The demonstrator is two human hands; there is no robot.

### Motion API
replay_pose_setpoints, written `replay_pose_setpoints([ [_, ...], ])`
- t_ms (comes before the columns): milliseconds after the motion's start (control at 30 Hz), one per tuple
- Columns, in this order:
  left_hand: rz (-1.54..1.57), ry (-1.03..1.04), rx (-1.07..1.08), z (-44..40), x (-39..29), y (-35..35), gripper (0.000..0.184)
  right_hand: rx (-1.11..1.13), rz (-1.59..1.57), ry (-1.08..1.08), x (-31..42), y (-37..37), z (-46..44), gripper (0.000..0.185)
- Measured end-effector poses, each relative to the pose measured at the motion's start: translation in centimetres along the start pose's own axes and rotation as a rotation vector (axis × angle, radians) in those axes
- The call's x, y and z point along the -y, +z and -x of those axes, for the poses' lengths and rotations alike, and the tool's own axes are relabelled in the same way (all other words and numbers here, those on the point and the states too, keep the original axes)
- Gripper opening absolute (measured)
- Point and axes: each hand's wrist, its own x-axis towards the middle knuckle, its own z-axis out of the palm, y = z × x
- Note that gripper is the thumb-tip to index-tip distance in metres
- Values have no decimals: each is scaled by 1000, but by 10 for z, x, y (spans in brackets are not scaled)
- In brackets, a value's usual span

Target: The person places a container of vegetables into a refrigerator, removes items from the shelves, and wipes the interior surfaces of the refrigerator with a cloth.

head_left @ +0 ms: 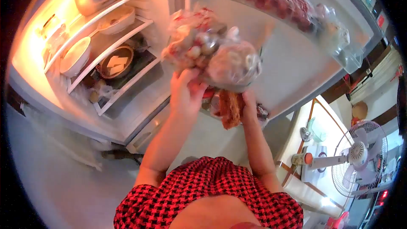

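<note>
Head camera view, looking down: a lit refrigerator [140, 125] fills the left, its door [296, 65] swung wide across the upper right; beyond the door are a pale desk [296, 133] and a white fan [357, 152].

Between shelves and door, in front of the wearer's checked top [207, 178], sits a bulging clear bag [193, 44] of pale and reddish lumps, slightly blurred; touching its right side is a rounder clear bag [235, 65].

The left hand [186, 89] is partly closed under the bulging bag and has hold of its base, fingertips hidden; the right hand [250, 106], lower, is curled against the edge of a reddish-brown piece [230, 109], seemingly gripping it.

The bulging bag looks moderately heavy, soft and lumpy, its plastic probably slippery; cupping it from beneath seems safest; the reddish-brown piece looks light and perhaps crumbly, best pinched gently along its side.
</note>
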Motion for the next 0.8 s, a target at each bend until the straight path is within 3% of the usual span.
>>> replay_pose_setpoints([
  [67, -21, -20, 37, 19, -9, -8, 46, -7, -35, 14, -3, -28, 19, 33],
  [133, -36, -36, 65, 34, -13, -18, 52, 76, 166, 109, 12, -45, 48, 28],
  [200, -176, -60, 125, 46, -13, -30, 61, 152, 499, 16, 17, -77, 69, 24],
  [233, -216, -112, 92, 53, -10, -33, 66, 144, 495, 24, 21, -83, 78, 24],
  [300, -224, -213, 85, 62, 6, -47, 68, 208, 670, -214, 39, -85, 102, 24],
  [333, -228, -306, 85, 66, 16, -53, 69, 193, 663, -202, 49, -87, 115, 24],
  [400, -216, -404, 77, 74, 36, -57, 73, -8, 655, 102, 73, -93, 146, 28],
  [500, -227, -586, 116, 86, 69, -55, 76, -94, 823, 36, 100, -117, 184, 35],
  [533, -248, -688, 195, 87, 81, -52, 77, -174, 869, 137, 108, -126, 197, 37],
  [567, -266, -780, 274, 88, 93, -48, 78, -217, 907, 96, 116, -130, 212, 37],
  [600, -268, -777, 261, 91, 108, -43, 78, -254, 944, 54, 122, -135, 224, 38],
  [700, -295, -971, 312, 99, 148, -41, 76, -353, 857, -46, 133, -149, 258, 47],
  [800, -256, -1065, 352, 112, 207, -37, 68, -376, 889, 170, 154, -146, 271, 68],
])
